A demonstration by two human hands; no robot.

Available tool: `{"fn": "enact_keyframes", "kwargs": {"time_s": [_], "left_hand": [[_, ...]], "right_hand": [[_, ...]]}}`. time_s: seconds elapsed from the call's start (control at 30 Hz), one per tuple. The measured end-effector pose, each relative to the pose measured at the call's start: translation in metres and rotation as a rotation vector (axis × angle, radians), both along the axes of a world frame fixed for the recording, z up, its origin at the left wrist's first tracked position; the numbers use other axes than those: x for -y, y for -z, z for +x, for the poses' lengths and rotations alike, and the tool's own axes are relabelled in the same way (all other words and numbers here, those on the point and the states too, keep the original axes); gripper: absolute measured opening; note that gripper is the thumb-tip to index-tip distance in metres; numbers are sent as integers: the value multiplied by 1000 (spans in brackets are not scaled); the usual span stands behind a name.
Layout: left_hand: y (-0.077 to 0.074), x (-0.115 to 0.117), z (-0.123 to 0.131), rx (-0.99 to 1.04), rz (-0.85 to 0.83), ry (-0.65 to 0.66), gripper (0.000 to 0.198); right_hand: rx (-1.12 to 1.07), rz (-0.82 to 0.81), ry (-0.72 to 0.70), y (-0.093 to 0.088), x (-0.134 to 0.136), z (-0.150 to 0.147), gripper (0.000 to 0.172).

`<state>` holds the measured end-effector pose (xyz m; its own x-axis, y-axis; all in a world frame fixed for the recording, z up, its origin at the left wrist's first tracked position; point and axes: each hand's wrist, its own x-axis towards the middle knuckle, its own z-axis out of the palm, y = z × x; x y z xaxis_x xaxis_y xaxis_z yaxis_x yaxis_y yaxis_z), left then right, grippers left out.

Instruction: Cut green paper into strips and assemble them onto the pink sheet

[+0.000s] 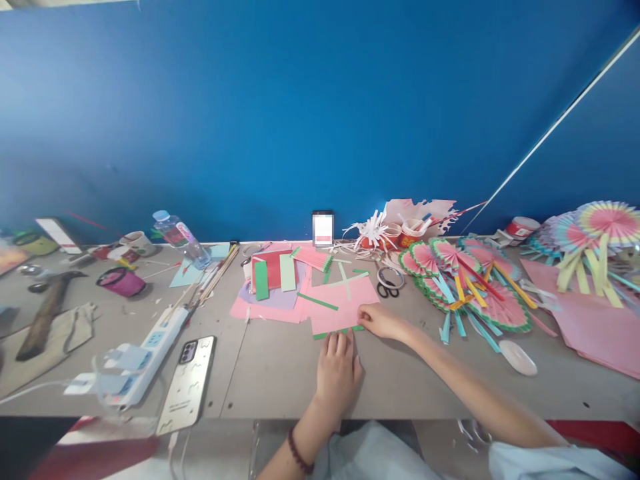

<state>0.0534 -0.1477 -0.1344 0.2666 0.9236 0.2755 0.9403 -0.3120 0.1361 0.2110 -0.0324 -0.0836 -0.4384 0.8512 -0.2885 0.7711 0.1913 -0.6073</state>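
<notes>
Lining up a thin green strip (320, 336) along the near edge of a pink sheet (330, 320) looks to be the step in hand, as the head view shows it. The left hand (339, 370) lies palm down, its fingers side by side, gently bent and largely unfolded, their tips at the strip; it seems to press rather than grasp. The right hand (380, 321) has its fingers drawn in close at the sheet's near right corner, by the strip's end; whether they pinch paper cannot be told. My judgement is that the next move calls for keeping the strip straight and flush while light pressure runs along it, without creasing the paper.

The sheet lies flat just beyond the left hand and to the left of the right one, plain pink and roughly rectangular. On it, beyond the left fingers, a second green strip (317, 301) lies slantwise, and farther off a pale green strip (345, 279) points away. Beyond the right hand rest scissors (383, 290); well to its right sit pleated fans (505, 310).
</notes>
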Motion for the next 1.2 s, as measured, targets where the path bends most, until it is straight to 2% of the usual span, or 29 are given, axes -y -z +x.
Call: {"fn": "enact_keyframes", "kwargs": {"time_s": [0.2, 0.33, 0.5, 0.7, 1.07, 1.2], "left_hand": [[-3, -1, 1, -11, -50, 9, 54], [-3, -3, 4, -12, -41, 7, 56], [-5, -2, 9, -3, -25, -24, 56], [-6, -2, 10, 18, -44, -28, 56], [12, 3, 2, 80, 4, -47, 56], [18, 2, 3, 74, 31, -51, 54]], "right_hand": [[-45, 2, 54, -1, 4, 6, 18], [-70, 1, 90, 6, 4, 9, 19], [-87, -1, 104, 16, 5, 9, 12], [-45, 77, 100, 24, 7, 8, 14], [-45, -13, 101, 15, 4, 10, 8], [15, 67, 138, 15, 10, 3, 18]]}}
